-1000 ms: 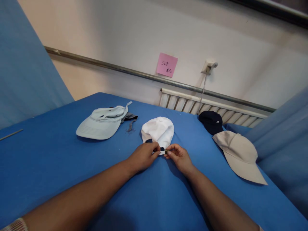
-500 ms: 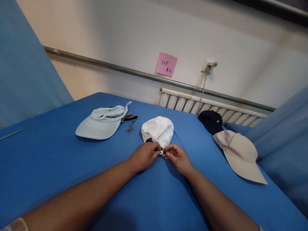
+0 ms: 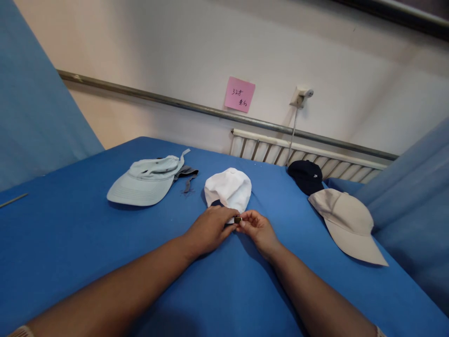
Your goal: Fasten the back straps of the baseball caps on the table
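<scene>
A white cap (image 3: 229, 187) lies in front of me on the blue-covered table, its back strap towards me and some dark lining showing at its edge. On the strap sits a small brass-coloured buckle (image 3: 237, 219). My left hand (image 3: 212, 228) is closed on the white strap just left of the buckle. From the other side, my right hand (image 3: 257, 229) pinches the strap end at the buckle between thumb and forefinger. The fingertips of both hands nearly meet and hide part of the strap.
A pale green cap (image 3: 143, 180) with a dark grey strap lies to the left. At right are a navy cap (image 3: 306, 175) and a beige cap (image 3: 351, 217). A thin stick (image 3: 13, 200) lies far left. Behind the table stand a radiator (image 3: 259, 149) and a wall rail (image 3: 168, 101).
My left fingers have moved slightly right, closer to the right fingertips. The buckle now shows its broad face between the two hands. The view has shifted a little.
</scene>
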A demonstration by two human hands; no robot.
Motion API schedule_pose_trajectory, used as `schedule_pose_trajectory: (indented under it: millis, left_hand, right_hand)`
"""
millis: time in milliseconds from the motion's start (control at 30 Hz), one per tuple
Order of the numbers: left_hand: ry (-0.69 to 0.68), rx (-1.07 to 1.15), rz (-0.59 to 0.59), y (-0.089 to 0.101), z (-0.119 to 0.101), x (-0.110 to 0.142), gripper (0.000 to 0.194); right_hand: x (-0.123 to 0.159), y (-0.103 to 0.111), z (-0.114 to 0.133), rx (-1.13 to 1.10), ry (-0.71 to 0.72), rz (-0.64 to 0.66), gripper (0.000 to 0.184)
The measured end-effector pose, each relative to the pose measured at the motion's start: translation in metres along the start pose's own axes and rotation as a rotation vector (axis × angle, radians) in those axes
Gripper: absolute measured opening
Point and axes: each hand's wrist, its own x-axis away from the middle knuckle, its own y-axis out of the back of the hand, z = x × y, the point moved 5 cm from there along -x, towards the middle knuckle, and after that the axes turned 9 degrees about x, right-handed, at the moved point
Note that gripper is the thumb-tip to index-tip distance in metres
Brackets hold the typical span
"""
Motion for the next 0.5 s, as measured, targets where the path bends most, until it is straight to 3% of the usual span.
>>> schedule_pose_trajectory:
  millis: [167, 500]
  left_hand:
    - [-0.006, -0.067, 0.024, -0.0025, -0.0047, -0.0004, 0.017]
    - [0.002, 0.018, -0.019, -0.0006, -0.0032, 0.0017, 0.014]
  right_hand:
    - [0.0019, -0.0011, -0.0021, -0.040, -0.071, -0.005, 0.036]
    - [0.0082, -0.0021, 0.0052, -0.049, -0.098, 0.067, 0.033]
